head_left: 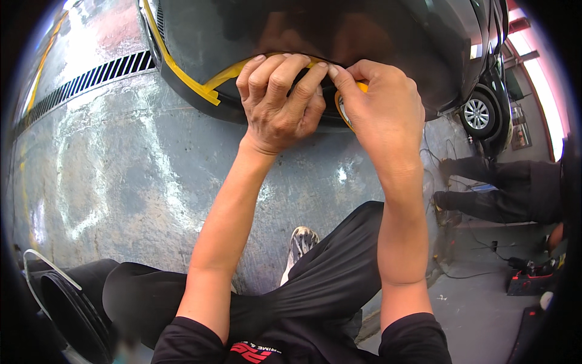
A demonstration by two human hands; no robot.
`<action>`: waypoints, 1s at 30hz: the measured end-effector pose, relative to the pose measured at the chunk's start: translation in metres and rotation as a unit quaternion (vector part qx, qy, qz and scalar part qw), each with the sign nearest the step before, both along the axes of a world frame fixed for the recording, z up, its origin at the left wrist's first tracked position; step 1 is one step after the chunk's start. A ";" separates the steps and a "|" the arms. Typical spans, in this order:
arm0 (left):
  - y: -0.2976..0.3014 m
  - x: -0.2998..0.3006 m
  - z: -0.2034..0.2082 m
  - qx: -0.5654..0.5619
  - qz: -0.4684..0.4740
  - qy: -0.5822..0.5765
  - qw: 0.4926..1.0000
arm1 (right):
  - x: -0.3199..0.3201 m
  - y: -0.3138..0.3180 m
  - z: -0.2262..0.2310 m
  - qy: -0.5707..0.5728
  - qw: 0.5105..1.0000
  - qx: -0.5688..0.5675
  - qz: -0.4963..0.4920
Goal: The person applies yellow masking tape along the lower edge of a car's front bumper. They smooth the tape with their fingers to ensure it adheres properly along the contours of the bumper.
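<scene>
Yellow masking tape (227, 74) runs along the lower edge of a dark, glossy car bumper (364, 30). My left hand (280, 103) lies over this strip with its fingers apart, the fingertips pressing the tape to the edge. Close beside it, my right hand (382, 103) is closed on a roll of yellow tape (339, 108), thumb and forefinger meeting near my left forefinger. The roll is partly hidden behind the right hand. Another yellow strip (176, 70) follows the bumper's left side and meets the first at a corner.
A floor drain grate (91, 80) crosses the grey floor at left. A black bucket (66, 309) stands at lower left. On the right are a car wheel (478, 114), another person's dark-trousered legs (515, 188), cables, and a black-and-red tool box (530, 280).
</scene>
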State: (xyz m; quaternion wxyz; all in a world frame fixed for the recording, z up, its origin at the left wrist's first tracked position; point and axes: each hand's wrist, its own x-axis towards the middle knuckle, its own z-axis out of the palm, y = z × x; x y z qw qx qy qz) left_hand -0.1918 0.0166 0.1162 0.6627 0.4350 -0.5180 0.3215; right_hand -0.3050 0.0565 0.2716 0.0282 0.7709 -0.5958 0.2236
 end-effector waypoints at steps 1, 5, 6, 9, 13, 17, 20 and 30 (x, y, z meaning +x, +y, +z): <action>-0.003 0.001 -0.001 -0.001 0.010 -0.013 1.000 | -0.002 -0.002 0.002 0.003 1.000 0.004 -0.001; -0.002 0.005 -0.003 0.011 0.037 -0.059 0.998 | -0.016 -0.009 0.002 0.008 0.998 0.023 0.052; -0.001 0.006 -0.005 0.011 0.044 -0.064 0.997 | -0.024 -0.011 0.002 -0.022 0.994 0.047 0.094; -0.002 0.012 -0.011 0.013 0.069 -0.091 0.993 | -0.058 -0.019 0.001 -0.099 0.972 0.087 0.192; -0.005 0.019 -0.018 0.025 0.099 -0.121 0.987 | -0.113 -0.015 -0.003 -0.132 0.971 0.084 0.182; -0.001 0.021 -0.014 0.049 0.101 -0.164 0.980 | -0.173 -0.031 -0.014 -0.125 0.982 0.057 0.127; -0.004 0.019 -0.015 0.042 0.104 -0.164 0.980 | -0.200 -0.040 -0.020 -0.165 0.980 0.056 0.100; -0.004 0.018 -0.020 0.058 0.109 -0.148 0.981 | -0.280 -0.072 -0.033 -0.171 0.985 0.013 0.023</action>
